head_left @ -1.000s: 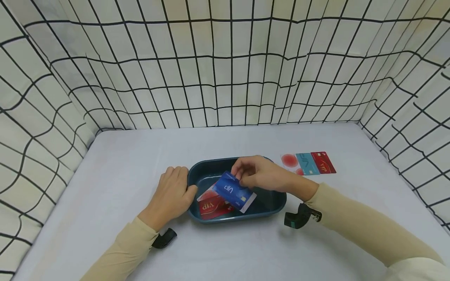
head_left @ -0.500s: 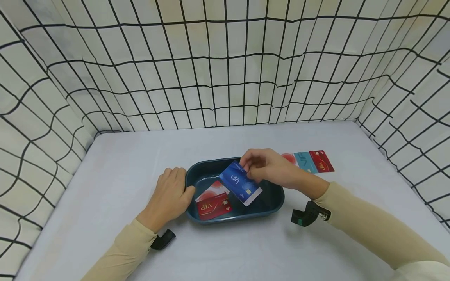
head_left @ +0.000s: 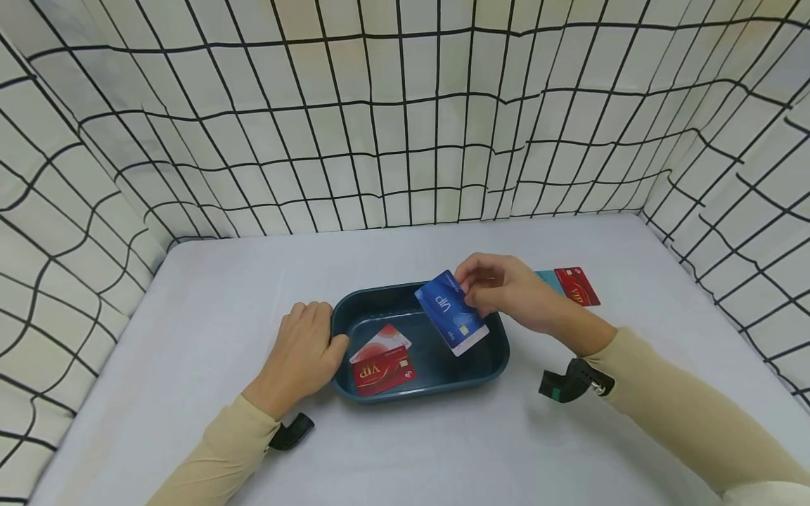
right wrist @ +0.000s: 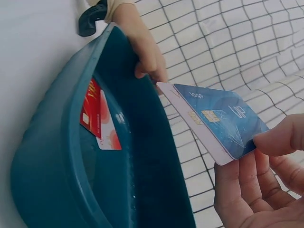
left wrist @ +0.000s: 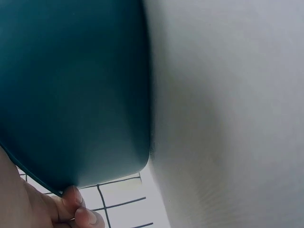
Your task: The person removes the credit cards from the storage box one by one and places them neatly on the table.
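Two stacked cards, a blue card (head_left: 451, 309) over a pale card (right wrist: 186, 114), pinched by thumb and fingers of my right hand (head_left: 515, 294), tilted above the tray's (head_left: 420, 393) right part. My left hand (head_left: 302, 353) grips its left rim. Inside, left: I log a red VIP card (head_left: 382, 372) overlapping a white-and-red card (head_left: 382, 342). Table (head_left: 253, 277), far right: teal card (head_left: 550, 280), partly hidden, beside another red card (head_left: 577, 286).
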The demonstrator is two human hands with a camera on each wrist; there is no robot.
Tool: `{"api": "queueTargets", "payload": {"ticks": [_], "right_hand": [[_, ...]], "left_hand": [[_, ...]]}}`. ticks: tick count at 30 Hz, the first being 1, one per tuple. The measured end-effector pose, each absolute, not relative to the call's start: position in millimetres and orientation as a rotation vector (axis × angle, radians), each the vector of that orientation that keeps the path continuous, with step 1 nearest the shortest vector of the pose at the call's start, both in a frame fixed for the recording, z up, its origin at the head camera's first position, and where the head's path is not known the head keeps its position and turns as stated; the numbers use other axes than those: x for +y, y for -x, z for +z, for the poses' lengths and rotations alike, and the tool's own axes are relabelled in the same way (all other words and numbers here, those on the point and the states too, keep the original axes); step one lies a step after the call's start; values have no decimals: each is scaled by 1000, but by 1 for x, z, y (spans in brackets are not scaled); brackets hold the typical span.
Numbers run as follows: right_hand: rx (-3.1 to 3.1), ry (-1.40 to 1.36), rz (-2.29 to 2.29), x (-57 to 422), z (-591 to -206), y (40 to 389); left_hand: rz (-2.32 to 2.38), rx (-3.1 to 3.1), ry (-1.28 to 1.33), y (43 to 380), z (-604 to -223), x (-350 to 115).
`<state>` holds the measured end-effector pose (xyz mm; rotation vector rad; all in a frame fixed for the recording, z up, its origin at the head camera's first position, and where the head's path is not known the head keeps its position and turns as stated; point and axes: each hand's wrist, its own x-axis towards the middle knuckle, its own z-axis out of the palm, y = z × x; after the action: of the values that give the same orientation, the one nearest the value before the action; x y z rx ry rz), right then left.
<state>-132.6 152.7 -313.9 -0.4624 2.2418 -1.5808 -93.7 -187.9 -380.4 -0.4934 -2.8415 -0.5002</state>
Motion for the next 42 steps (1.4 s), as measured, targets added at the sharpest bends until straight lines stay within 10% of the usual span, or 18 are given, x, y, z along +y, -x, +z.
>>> {"api": "queueTargets", "payload": {"ticks": [42], "right_hand": [[2070, 81, -2234, 293, -331, 140]], "left_hand": [[-467, -2875, 470, 93, -376, -183]]}}
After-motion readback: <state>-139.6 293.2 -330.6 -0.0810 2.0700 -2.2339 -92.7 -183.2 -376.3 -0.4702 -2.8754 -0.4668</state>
